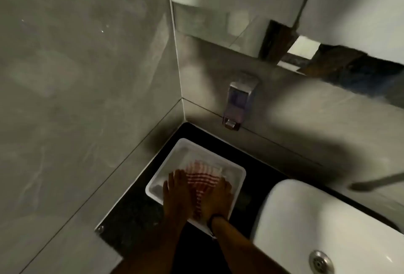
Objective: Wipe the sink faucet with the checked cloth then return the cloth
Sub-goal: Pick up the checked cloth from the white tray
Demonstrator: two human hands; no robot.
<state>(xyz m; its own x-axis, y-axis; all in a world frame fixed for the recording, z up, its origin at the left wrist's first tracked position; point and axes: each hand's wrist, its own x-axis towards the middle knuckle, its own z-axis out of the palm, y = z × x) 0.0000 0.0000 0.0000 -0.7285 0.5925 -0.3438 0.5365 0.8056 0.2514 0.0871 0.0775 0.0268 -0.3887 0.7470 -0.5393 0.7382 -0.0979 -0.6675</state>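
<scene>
A red and white checked cloth [202, 177] lies in a white rectangular tray [236, 169] on the dark counter, in the corner by the wall. My left hand [178, 195] rests on the cloth's left side, fingers pointing away from me. My right hand [216, 201], with a dark band at the wrist, rests on its right side. Both hands press or hold the cloth; the exact grip is blurred. A dark, blurred faucet spout [376, 183] reaches in from the right edge above the white sink [306, 219].
A soap dispenser [237, 105] hangs on the tiled wall behind the tray. The sink's metal drain [320, 261] shows at the bottom right. A mirror [240, 22] is above. The dark counter [135, 221] ends at the left wall.
</scene>
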